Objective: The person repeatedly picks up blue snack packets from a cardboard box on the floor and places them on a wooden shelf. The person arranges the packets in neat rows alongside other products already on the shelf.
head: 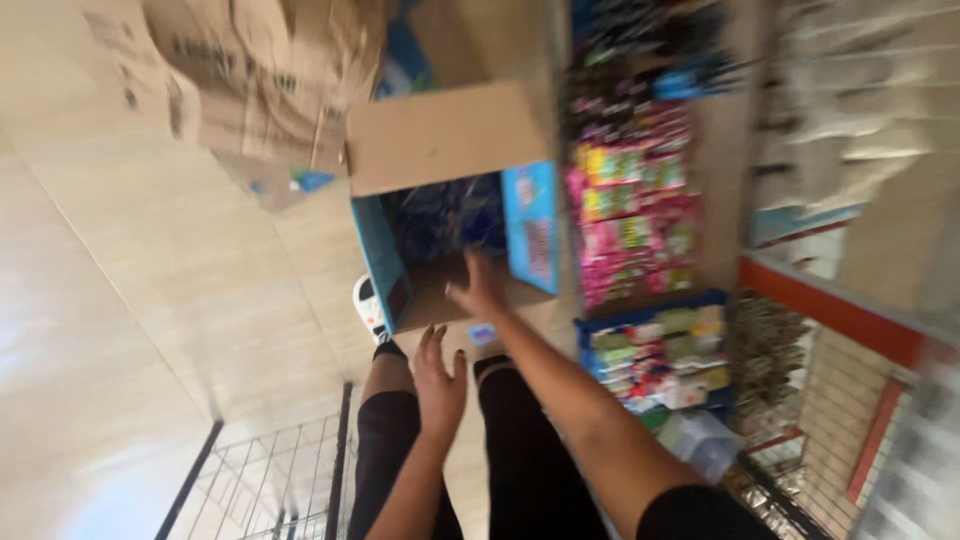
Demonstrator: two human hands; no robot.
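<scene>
Right hand (478,288) inside open blue carton (528,225), left hand (438,385) near.

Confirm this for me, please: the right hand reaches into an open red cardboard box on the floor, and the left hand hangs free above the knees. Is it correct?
One detail is wrong: the open cardboard box is blue, not red. The head view shows its blue side walls and a plain brown flap. The rest stands: the right hand reaches into the box on the floor, and the left hand hangs free above the knees, holding nothing.

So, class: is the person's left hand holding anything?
No: the left hand hangs open and empty with fingers spread, while the right hand reaches into the open blue cardboard box on the floor.
</scene>
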